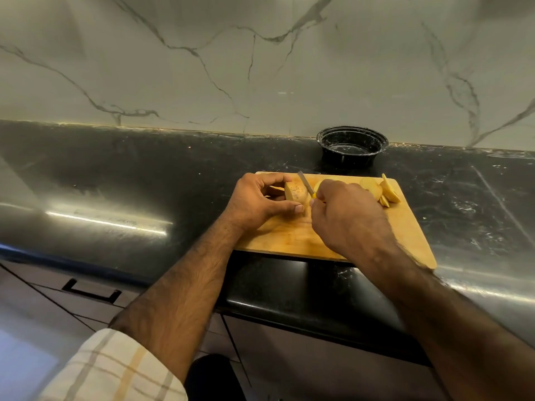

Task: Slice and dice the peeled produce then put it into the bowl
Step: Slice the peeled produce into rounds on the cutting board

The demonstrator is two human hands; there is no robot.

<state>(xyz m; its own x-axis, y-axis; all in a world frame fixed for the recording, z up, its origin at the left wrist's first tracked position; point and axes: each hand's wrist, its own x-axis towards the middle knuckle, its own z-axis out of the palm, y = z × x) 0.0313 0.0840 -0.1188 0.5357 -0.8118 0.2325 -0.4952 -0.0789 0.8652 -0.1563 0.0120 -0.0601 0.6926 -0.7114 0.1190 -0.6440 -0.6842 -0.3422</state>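
Gripping the knife (306,184), the right hand (346,216) cuts into the potato piece (295,193) that the left hand (257,201) pinches on the cutting board (292,235). Cut slices (385,190) lie past the right hand, and the black bowl (351,147) stands farther back on the counter.

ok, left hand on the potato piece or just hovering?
Touching. The head view shows the left hand gripping the potato piece on the cutting board, fingers curled over its far side and thumb against its near edge.
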